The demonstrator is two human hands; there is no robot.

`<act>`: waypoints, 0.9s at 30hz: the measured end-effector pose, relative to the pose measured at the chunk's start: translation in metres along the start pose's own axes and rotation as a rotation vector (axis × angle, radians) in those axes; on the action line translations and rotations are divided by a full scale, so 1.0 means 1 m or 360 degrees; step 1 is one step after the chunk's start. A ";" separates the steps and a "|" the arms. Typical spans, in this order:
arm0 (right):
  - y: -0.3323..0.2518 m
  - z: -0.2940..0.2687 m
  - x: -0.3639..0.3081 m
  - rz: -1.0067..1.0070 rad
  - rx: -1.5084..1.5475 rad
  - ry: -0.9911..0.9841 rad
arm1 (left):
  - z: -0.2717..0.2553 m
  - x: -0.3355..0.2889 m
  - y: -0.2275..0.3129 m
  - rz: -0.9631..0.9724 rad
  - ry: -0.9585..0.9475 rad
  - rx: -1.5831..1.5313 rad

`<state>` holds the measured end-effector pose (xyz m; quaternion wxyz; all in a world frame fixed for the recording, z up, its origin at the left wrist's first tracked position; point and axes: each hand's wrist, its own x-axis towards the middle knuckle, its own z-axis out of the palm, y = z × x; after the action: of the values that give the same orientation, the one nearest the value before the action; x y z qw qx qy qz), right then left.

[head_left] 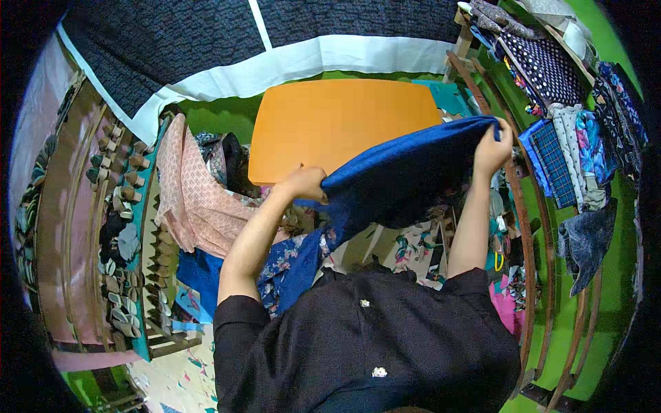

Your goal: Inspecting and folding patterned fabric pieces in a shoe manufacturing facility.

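A dark blue cloth (406, 165) is stretched in the air between my two hands, its upper edge slanting up toward the right. My left hand (304, 184) has its fingers closed on the cloth's left corner. At the raised right end, my right hand (494, 146) pinches the other corner. The cloth hangs over part of an orange tabletop (337, 124) and hides its near right side. Below my left hand, a blue floral cloth (292, 258) drops toward my lap; I cannot tell if it joins the held piece.
A pink patterned cloth (200, 206) lies left of the tabletop. Racks with small brown and grey items (124, 193) stand further left. Wooden rails (530, 227) and hanging folded garments (561, 158) line the right. Fabric scraps (413, 248) litter the floor. A dark curtain (186, 41) hangs behind.
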<state>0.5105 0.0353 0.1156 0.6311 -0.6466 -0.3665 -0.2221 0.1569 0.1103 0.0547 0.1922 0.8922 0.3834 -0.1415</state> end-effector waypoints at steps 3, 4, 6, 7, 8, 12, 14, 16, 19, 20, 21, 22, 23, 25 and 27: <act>-0.009 -0.015 0.009 0.0007 -0.0072 -0.0060 | 0.031 -0.007 -0.028 0.0200 -0.0003 -0.0728; -0.005 -0.016 0.012 0.0055 -0.0044 -0.0051 | 0.033 -0.011 -0.032 0.0311 -0.0030 -0.1073; 0.012 -0.023 0.017 0.0077 0.0009 -0.0010 | 0.020 -0.027 -0.024 0.0391 -0.0082 -0.1620; 0.014 -0.023 0.018 0.0089 0.0080 0.0014 | 0.017 -0.031 -0.038 0.0119 -0.0291 -0.1430; 0.012 -0.027 0.018 0.0130 -0.0053 0.0020 | 0.018 -0.035 -0.045 0.0077 -0.0249 -0.1224; 0.039 -0.039 0.024 0.0116 -0.0126 0.0138 | 0.012 -0.062 -0.057 -0.0139 -0.0141 -0.0829; 0.047 -0.041 0.024 0.0070 -0.0139 0.0147 | 0.014 -0.073 -0.080 -0.0113 -0.0017 -0.0980; 0.055 -0.040 0.021 0.0044 -0.0104 0.0040 | 0.007 -0.085 -0.095 -0.0068 0.0184 -0.1585; 0.063 -0.039 0.016 0.0136 -0.0278 -0.0434 | 0.006 -0.085 -0.092 0.0391 0.0462 -0.2333; 0.063 -0.040 0.013 0.0096 -0.0443 -0.0709 | 0.006 -0.080 -0.086 0.0294 0.0603 -0.2461; 0.053 -0.040 0.007 0.0053 -0.0611 -0.0988 | 0.004 -0.074 -0.075 0.0190 0.0746 -0.2589; 0.043 -0.041 0.001 0.0058 -0.0613 -0.1220 | 0.006 -0.067 -0.069 0.0190 0.0800 -0.2444; 0.031 -0.042 -0.007 0.0063 -0.0614 -0.1451 | 0.010 -0.059 -0.065 0.0190 0.0852 -0.2297; -0.009 -0.040 -0.020 0.0284 -0.0183 -0.1930 | 0.013 -0.048 -0.046 -0.0013 0.0909 -0.2089; -0.029 -0.037 -0.050 0.0122 0.0239 -0.2317 | 0.019 -0.036 -0.020 0.0202 0.1046 -0.2131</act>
<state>0.4636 -0.0124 0.1008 0.2776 -0.5977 -0.6844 0.3119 0.1160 0.0920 0.0475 0.5774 0.6011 0.3731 0.4075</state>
